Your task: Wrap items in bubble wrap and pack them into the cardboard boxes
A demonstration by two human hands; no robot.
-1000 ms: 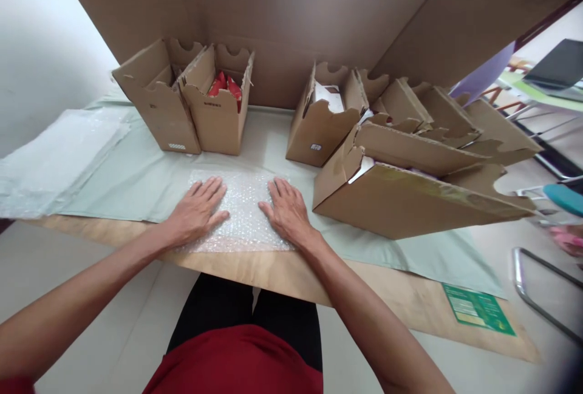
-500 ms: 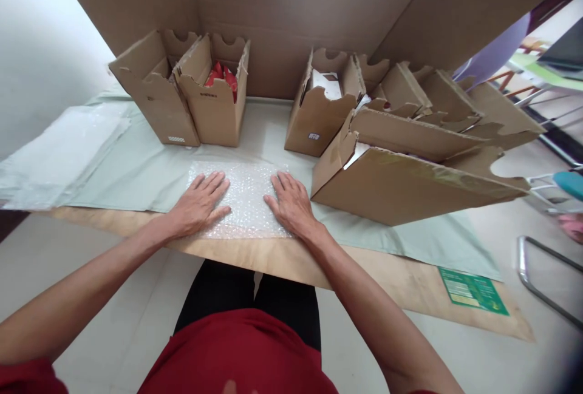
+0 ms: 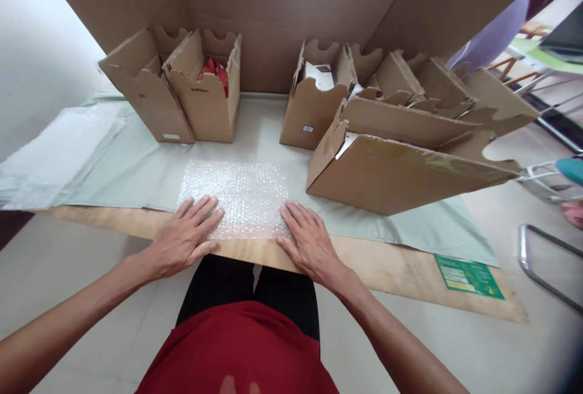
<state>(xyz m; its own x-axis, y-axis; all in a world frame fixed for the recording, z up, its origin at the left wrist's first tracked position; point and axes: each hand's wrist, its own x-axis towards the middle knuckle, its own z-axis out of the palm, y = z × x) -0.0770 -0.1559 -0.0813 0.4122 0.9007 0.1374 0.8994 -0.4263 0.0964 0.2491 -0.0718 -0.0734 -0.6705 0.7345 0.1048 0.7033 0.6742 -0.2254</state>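
Clear rectangular bubble-wrap sheet (image 3: 234, 197) lies at the table's near edge; left hand (image 3: 184, 237) and right hand (image 3: 310, 244), flat, unclenched, press its corners.

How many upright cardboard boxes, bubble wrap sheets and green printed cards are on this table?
Upright cardboard boxes: 3
Bubble wrap sheet: 1
Green printed card: 1
Total: 5
The tipped boxes on the right overlap too much to count.
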